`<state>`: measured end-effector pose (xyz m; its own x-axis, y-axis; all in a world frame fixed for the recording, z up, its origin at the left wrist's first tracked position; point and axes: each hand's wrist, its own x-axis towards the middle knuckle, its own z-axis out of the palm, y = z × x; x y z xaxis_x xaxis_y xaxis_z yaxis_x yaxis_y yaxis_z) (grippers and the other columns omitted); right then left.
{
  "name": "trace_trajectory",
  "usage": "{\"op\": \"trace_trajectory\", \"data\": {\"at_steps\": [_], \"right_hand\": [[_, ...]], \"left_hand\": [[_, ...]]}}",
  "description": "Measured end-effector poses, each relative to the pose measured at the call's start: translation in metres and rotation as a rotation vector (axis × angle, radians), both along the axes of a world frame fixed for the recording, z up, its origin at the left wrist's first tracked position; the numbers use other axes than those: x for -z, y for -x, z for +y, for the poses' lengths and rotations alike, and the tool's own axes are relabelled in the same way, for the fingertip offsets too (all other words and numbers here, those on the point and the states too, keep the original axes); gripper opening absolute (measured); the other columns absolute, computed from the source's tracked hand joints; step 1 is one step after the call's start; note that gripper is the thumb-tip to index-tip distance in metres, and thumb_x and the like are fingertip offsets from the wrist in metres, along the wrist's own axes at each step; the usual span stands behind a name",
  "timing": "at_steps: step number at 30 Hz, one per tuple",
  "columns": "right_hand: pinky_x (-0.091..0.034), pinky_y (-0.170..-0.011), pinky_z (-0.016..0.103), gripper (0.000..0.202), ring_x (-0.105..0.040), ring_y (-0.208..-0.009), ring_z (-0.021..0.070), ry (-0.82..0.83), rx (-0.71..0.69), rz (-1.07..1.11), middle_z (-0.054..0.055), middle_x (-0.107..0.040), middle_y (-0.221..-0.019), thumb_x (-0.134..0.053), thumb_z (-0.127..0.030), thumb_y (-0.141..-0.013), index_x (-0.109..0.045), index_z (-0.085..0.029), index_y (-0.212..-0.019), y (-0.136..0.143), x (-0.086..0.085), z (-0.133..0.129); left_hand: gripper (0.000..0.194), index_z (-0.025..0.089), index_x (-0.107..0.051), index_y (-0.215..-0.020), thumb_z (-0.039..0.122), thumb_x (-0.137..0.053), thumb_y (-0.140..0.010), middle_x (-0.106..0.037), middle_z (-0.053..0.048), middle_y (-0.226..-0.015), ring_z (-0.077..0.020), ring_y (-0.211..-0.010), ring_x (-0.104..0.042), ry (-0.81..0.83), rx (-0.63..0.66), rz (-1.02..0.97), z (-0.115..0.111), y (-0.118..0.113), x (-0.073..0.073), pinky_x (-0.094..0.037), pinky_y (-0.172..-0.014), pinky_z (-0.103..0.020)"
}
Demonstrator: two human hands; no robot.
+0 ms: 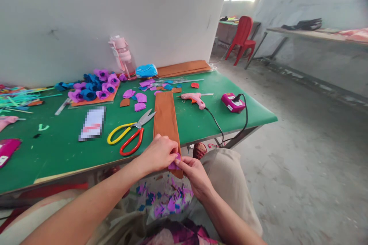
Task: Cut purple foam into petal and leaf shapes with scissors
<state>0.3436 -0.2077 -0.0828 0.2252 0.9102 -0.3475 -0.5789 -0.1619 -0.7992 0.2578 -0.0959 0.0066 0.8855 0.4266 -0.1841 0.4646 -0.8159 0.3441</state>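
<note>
Between my two hands is a small purple crepe-paper petal (173,165), just past the table's front edge. My left hand (161,152) pinches it from the left, and the fingers of my right hand (194,172) grip its right side. Under them a long brown paper strip (165,116) lies on the table and hangs over the edge. Scissors (135,130) with one yellow and one red handle lie open to the left of the strip. A pink glue gun (194,99) rests to its right, with a clear glue stick in its back.
Purple and blue paper flowers (96,86) are heaped at the back left, near a pink bottle (122,55). Loose purple petals (140,97) lie behind the scissors. A magenta power box (232,102) with a black cord sits at the right. Paper scraps (165,199) lie below.
</note>
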Motion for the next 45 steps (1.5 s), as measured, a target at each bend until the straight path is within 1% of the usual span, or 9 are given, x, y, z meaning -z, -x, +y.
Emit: {"op": "trace_trajectory", "data": {"at_steps": [16,20,25,27,29,32,37,42,45], "right_hand": [[-0.035,-0.051,0.022,0.024,-0.046,-0.047,0.0094,0.046,0.035,-0.013,0.001,-0.063,-0.053,-0.075,-0.038,-0.06,-0.069,-0.015,-0.06,0.0,0.001,0.0],[-0.033,-0.048,0.022,0.024,-0.043,-0.043,0.0083,0.091,0.056,0.013,-0.001,-0.059,-0.047,-0.076,-0.037,-0.057,-0.067,-0.015,-0.055,0.001,-0.001,-0.001],[-0.032,-0.049,0.022,0.023,-0.043,-0.045,0.0081,0.108,0.068,0.004,-0.001,-0.058,-0.047,-0.077,-0.035,-0.057,-0.068,-0.014,-0.055,0.001,-0.002,-0.001],[-0.031,-0.049,0.023,0.023,-0.042,-0.044,0.008,0.116,0.067,0.006,-0.002,-0.057,-0.046,-0.077,-0.035,-0.056,-0.067,-0.014,-0.055,0.001,-0.001,-0.001],[-0.029,-0.048,0.023,0.023,-0.04,-0.045,0.0078,0.121,0.063,0.003,-0.002,-0.055,-0.046,-0.076,-0.035,-0.057,-0.067,-0.015,-0.054,0.001,0.001,-0.001],[-0.026,-0.048,0.023,0.023,-0.039,-0.046,0.0077,0.118,0.048,-0.012,-0.002,-0.055,-0.048,-0.075,-0.035,-0.058,-0.065,-0.015,-0.053,0.002,0.004,-0.002],[-0.023,-0.047,0.024,0.026,-0.035,-0.046,0.0076,0.112,0.041,-0.035,-0.003,-0.052,-0.047,-0.075,-0.037,-0.059,-0.062,-0.016,-0.05,0.002,0.008,-0.002],[-0.027,-0.049,0.024,0.024,-0.04,-0.047,0.009,0.125,0.033,-0.006,-0.001,-0.057,-0.05,-0.076,-0.036,-0.057,-0.065,-0.015,-0.053,0.006,0.008,-0.001],[-0.026,-0.048,0.023,0.026,-0.038,-0.045,0.0081,0.102,0.053,0.005,-0.003,-0.054,-0.046,-0.076,-0.036,-0.056,-0.063,-0.015,-0.048,0.011,0.005,0.002]], "left_hand": [[0.009,0.019,-0.064,-0.073,0.022,-0.057,-0.076,-0.062,-0.002,-0.069,-0.0172,-0.068,-0.056,-0.096,-0.023,-0.028,0.004,0.004,-0.003,-0.035,-0.067,-0.029],[0.011,0.019,-0.057,-0.075,0.025,-0.052,-0.083,-0.06,0.002,-0.069,-0.0146,-0.067,-0.054,-0.145,-0.247,-0.241,0.005,0.028,-0.007,-0.035,-0.062,-0.026],[0.03,0.02,-0.051,-0.069,0.038,-0.043,-0.091,-0.054,0.005,-0.059,-0.0096,-0.052,-0.05,-0.012,-0.644,-0.46,-0.019,0.077,0.016,-0.037,-0.052,-0.021],[0.028,0.019,-0.052,-0.07,0.036,-0.043,-0.09,-0.054,0.004,-0.06,-0.0101,-0.053,-0.05,-0.12,-0.673,-0.486,-0.025,0.095,0.023,-0.039,-0.054,-0.021],[0.021,0.018,-0.057,-0.076,0.031,-0.045,-0.089,-0.06,0.0,-0.07,-0.0137,-0.065,-0.055,-0.374,-0.619,-0.494,-0.018,0.108,0.022,-0.044,-0.065,-0.023],[0.023,0.013,-0.061,-0.096,0.023,-0.043,-0.088,-0.063,-0.011,-0.099,-0.0236,-0.096,-0.055,-0.637,-0.494,-0.332,0.012,0.115,0.011,-0.042,-0.089,-0.034],[0.033,0.007,-0.057,-0.109,0.02,-0.046,-0.081,-0.063,-0.018,-0.102,-0.0302,-0.097,-0.058,-0.522,-0.399,0.203,0.054,0.1,0.004,-0.045,-0.084,-0.039],[0.042,0.01,-0.049,-0.112,0.015,-0.048,-0.071,-0.065,-0.016,-0.093,-0.0325,-0.088,-0.063,-0.435,-0.497,0.333,0.055,0.08,-0.003,-0.048,-0.068,-0.037],[0.054,0.016,-0.041,-0.123,0.015,-0.05,-0.069,-0.066,-0.012,-0.092,-0.0306,-0.082,-0.065,-0.369,-0.624,0.248,0.044,0.085,-0.009,-0.048,-0.063,-0.035]]}}
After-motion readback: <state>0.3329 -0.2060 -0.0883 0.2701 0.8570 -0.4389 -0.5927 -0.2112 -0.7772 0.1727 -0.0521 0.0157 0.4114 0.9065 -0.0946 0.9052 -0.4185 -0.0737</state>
